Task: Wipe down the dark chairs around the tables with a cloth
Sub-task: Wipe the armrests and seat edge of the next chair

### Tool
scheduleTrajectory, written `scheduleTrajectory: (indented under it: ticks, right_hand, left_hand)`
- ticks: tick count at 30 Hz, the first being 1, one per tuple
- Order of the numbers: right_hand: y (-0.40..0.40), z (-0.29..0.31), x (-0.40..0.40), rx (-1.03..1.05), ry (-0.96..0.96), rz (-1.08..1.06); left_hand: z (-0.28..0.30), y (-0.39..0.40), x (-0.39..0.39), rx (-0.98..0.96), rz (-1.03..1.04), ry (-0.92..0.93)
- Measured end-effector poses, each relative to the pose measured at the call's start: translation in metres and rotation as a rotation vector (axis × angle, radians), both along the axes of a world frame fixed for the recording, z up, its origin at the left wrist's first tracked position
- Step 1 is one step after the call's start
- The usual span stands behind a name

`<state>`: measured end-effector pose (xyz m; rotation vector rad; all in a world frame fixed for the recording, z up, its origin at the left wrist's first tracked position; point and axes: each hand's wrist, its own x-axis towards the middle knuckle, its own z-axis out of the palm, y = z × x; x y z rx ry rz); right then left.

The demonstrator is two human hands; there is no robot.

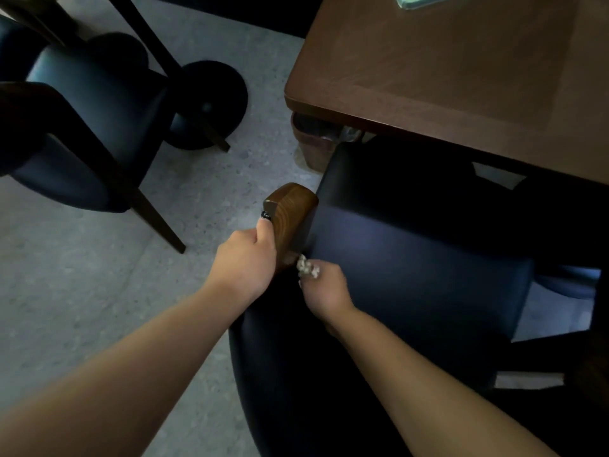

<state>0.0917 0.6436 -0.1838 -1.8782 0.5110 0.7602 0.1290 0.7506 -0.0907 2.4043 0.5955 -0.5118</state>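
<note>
A dark upholstered chair point(412, 258) with a brown wooden armrest end point(290, 212) stands tucked under the table, right below me. My left hand point(245, 262) grips the wooden armrest from its left side, thumb up along the wood. My right hand point(324, 291) pinches a small crumpled pale cloth point(308, 268) against the spot where the wood meets the dark padding. Most of the cloth is hidden in my fingers.
A brown wooden table point(445, 77) fills the upper right, with a greenish object point(418, 0) at its far edge. A second dark chair point(89, 120) stands at the left, beside a round black table base point(211, 100). Grey speckled floor point(82, 275) lies between. A bin point(316, 140) sits under the table corner.
</note>
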Motion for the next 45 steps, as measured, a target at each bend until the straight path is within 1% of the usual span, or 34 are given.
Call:
scheduleTrajectory:
  ticks: [1,3,5,8,10,11,13,14,15,17,19,20,21,24,26,29,34,35,37,38,40,42,44,45]
  right_hand:
    - [0.000,0.012,-0.007,-0.034,-0.065,-0.027]
    - [0.003,0.046,-0.026,-0.060,-0.268,-0.079]
    - [0.004,0.079,-0.047,0.027,-0.445,-0.038]
    - [-0.002,0.111,-0.077,0.184,-0.511,0.052]
    - [-0.010,0.121,-0.086,0.293,-0.478,0.076]
    - [-0.013,0.123,-0.084,0.375,-0.403,0.064]
    - [-0.019,0.123,-0.067,0.598,-0.120,-0.077]
    - [-0.022,0.118,-0.058,0.634,-0.003,-0.150]
    - [-0.022,0.111,-0.052,0.593,-0.002,-0.180]
    - [-0.016,0.100,-0.053,0.374,-0.189,-0.165]
    - [-0.006,0.090,-0.067,0.174,-0.369,-0.082]
    - [-0.002,0.086,-0.075,0.105,-0.435,-0.068]
    - [0.000,0.084,-0.079,0.064,-0.452,-0.076]
    - [-0.005,0.082,-0.078,0.077,-0.410,-0.106]
    - [-0.008,0.082,-0.076,0.080,-0.411,-0.040]
    - [-0.009,0.078,-0.072,0.079,-0.457,0.028]
    - [-0.002,0.054,-0.056,0.090,-0.557,-0.019]
    - [-0.001,0.044,-0.051,0.074,-0.549,-0.041]
    - [0.000,0.018,-0.038,0.011,-0.443,-0.104]
    - [-0.001,0.004,-0.031,-0.038,-0.345,-0.129]
    - [-0.003,-0.019,-0.016,-0.101,-0.089,-0.134]
    - [-0.005,-0.030,-0.008,-0.081,0.106,-0.069]
    - [-0.005,-0.024,-0.009,-0.080,0.146,-0.029]
    - [-0.005,-0.015,-0.013,-0.078,0.132,-0.049]
  left_hand:
    - [0.000,0.000,0.000,0.000,-0.006,-0.003]
    - [0.000,0.001,0.000,-0.002,-0.010,-0.004]
    - [0.000,0.001,0.000,-0.002,-0.011,-0.005]
    - [0.002,0.000,-0.001,-0.004,-0.013,0.001]
    - [0.003,0.000,-0.002,-0.004,-0.005,0.003]
    - [0.004,0.000,-0.001,-0.004,-0.001,0.007]
    - [0.005,-0.001,-0.001,0.004,-0.007,0.019]
    - [0.005,-0.001,0.000,0.014,-0.017,0.027]
    - [0.005,-0.001,0.001,0.022,-0.027,0.037]
    - [0.005,-0.001,0.001,0.029,-0.029,0.047]
    - [0.006,-0.002,0.001,0.029,-0.022,0.057]
    - [0.007,-0.002,0.000,0.033,-0.020,0.060]
    - [0.007,-0.002,0.000,0.038,-0.021,0.065]
    - [0.007,-0.002,0.000,0.047,-0.033,0.076]
    - [0.007,-0.002,0.000,0.039,-0.021,0.076]
    - [0.007,-0.002,0.000,0.037,-0.013,0.068]
    - [0.006,-0.003,0.000,0.053,-0.032,0.061]
    - [0.006,-0.003,0.000,0.057,-0.035,0.059]
    - [0.006,-0.003,0.000,0.064,-0.039,0.055]
    - [0.005,-0.003,0.000,0.065,-0.042,0.055]
    - [0.005,-0.003,0.001,0.070,-0.041,0.060]
    - [0.005,-0.003,0.001,0.076,-0.035,0.067]
    - [0.005,-0.003,0.001,0.080,-0.042,0.071]
    - [0.005,-0.003,0.000,0.076,-0.048,0.076]
